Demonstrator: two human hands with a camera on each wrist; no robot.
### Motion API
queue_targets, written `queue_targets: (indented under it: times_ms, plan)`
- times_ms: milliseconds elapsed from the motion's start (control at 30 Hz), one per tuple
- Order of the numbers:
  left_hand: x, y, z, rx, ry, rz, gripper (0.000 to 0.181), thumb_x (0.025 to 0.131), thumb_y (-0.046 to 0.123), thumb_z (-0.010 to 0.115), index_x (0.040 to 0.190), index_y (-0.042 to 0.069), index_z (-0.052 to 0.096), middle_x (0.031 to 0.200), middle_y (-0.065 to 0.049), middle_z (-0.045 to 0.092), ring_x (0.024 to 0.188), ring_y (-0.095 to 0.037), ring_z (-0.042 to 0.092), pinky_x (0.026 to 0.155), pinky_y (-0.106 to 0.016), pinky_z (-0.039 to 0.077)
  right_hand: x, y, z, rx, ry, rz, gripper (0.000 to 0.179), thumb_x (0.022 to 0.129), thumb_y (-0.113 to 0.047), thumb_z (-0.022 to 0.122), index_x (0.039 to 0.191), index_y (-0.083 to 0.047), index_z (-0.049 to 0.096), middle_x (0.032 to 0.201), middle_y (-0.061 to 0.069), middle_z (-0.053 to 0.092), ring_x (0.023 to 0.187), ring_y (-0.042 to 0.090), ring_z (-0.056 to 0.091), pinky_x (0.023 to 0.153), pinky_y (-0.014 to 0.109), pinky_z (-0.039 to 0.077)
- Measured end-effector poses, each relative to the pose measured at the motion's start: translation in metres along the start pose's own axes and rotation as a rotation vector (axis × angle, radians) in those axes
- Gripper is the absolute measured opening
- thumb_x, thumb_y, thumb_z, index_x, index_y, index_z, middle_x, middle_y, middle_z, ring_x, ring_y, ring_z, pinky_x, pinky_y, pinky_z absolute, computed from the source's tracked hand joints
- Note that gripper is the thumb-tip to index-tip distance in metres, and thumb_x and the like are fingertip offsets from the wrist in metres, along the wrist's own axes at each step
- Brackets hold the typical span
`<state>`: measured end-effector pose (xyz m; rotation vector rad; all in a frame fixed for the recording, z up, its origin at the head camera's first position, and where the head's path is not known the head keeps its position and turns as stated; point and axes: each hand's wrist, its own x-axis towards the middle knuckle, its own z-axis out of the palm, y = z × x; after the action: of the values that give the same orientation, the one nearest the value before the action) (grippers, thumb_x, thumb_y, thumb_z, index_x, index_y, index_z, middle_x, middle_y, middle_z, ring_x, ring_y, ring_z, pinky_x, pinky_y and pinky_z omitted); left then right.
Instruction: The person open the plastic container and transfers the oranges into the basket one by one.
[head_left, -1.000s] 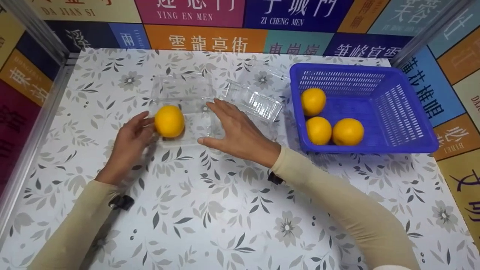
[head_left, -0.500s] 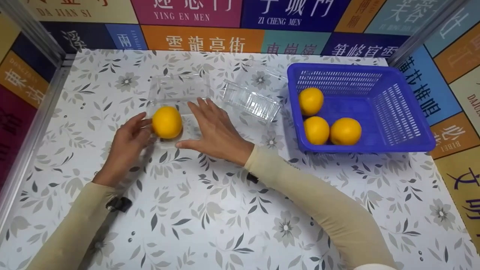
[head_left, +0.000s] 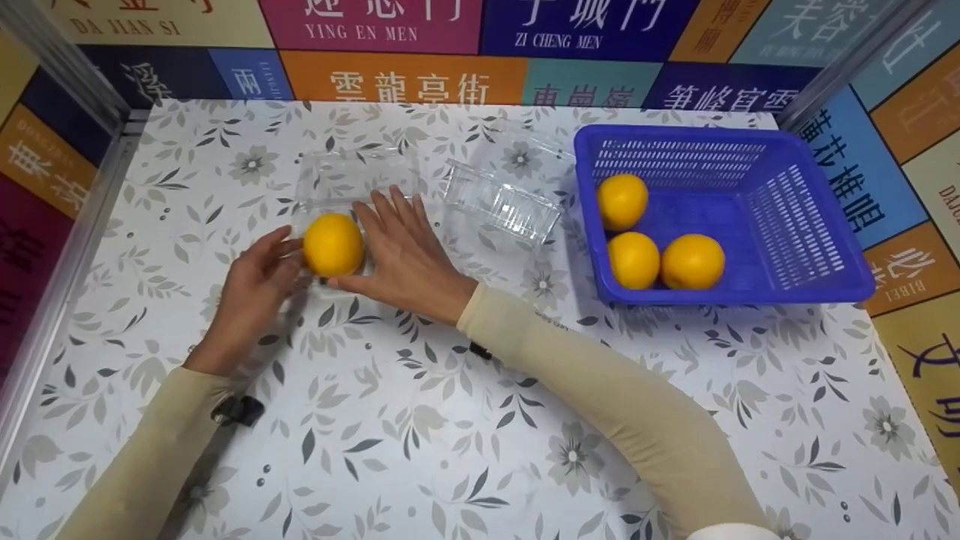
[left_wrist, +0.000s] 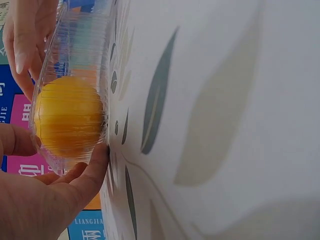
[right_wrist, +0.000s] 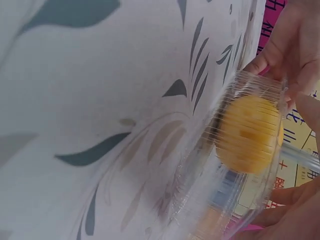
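In the head view an orange [head_left: 333, 245] sits in the left end of a clear plastic clamshell box [left_wrist: 75, 30], whose lid [head_left: 358, 176] lies folded back behind. My left hand [head_left: 255, 289] holds the box's left end, its thumb at the rim and fingers low against the end wall in the left wrist view. Just right of the orange, my right hand [head_left: 412, 259] reaches over the box with fingers extended and spread. The right wrist view has its thumb [right_wrist: 310, 112] close to the orange; contact is unclear.
A blue basket [head_left: 795, 296] at the right holds several oranges, one [head_left: 622, 202] behind two others. Between the boxes and basket lies a second clear plastic box [head_left: 506, 202], open. Floral paper covers the table [head_left: 420, 465]; printed panels [head_left: 405, 79] wall its back.
My right hand has moved left across the box up to the orange. The left hand and the orange stay almost where they were; the whole view shifted slightly.
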<state>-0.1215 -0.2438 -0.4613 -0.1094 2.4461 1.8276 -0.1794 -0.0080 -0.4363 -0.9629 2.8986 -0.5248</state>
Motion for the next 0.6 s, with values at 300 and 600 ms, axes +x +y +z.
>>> queue_targets:
  times_ms: [300, 600]
  plan:
    - [0.000, -0.001, -0.001, -0.013, -0.005, -0.002, 0.061, 0.116, 0.013, 0.049, 0.172, 0.002, 0.030, 0.164, -0.021, 0.053, 0.133, -0.024, 0.062, 0.103, -0.020, 0.056, 0.014, -0.009, 0.009, -0.049, 0.020, -0.008, 0.104, 0.095, -0.080, 0.065, 0.166, -0.009, 0.042, 0.167, 0.015, 0.045, 0.163, 0.041, 0.028, 0.136, 0.061, 0.011]
    - [0.001, -0.002, -0.001, -0.014, 0.004, -0.007, 0.061, 0.115, 0.014, 0.051, 0.171, 0.001, 0.032, 0.162, -0.020, 0.055, 0.131, -0.021, 0.063, 0.100, -0.019, 0.057, 0.022, -0.014, 0.017, -0.061, 0.049, 0.006, 0.092, 0.093, -0.074, 0.072, 0.155, -0.008, 0.054, 0.160, 0.015, 0.047, 0.158, 0.040, 0.032, 0.135, 0.061, 0.018]
